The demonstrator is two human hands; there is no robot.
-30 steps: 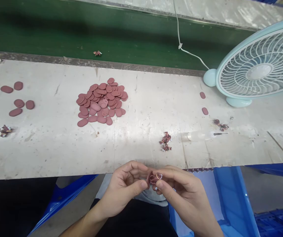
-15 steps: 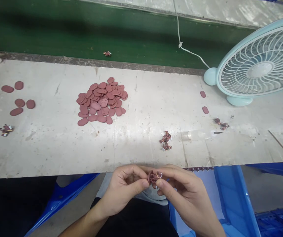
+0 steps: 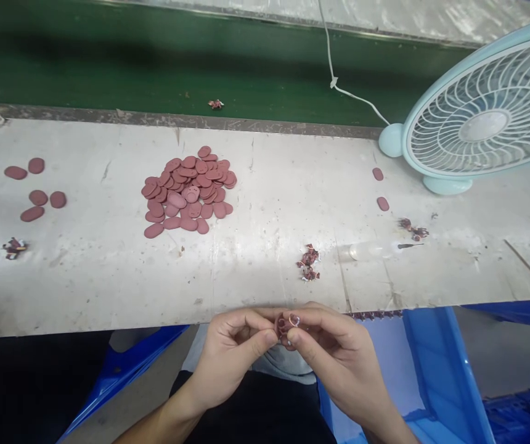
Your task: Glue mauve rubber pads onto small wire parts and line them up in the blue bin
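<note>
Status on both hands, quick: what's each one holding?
Left hand: closed, pinching a reddish-brown disc.
Right hand: closed, pinching a small brown-and-white piece against it.

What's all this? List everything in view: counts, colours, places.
Table: one, whitish, across the middle
Green surface: one, green, beyond the table
Fan: one, pale blue, right
Cord: one, white, reaching the fan
Oval pile: too overlapped to count, reddish brown, table's middle
Left ovals: five, reddish brown, table's left
Right ovals: two, reddish brown, beside the fan
Small pieces: count unclear, reddish brown, three spots on table, one on green surface
Clear tube: one, transparent, dark tip, right half
Stick: one, brown, table's right
Bin: one, blue, lower right
Frame: one, blue, lower left
Crate-like plastic: count unclear, blue, bottom right
Held item: count unclear, reddish brown, lower middle
Clothing: count unclear, grey and dark, lap
Left hand, right hand: one each, bare, pinching held item
</note>
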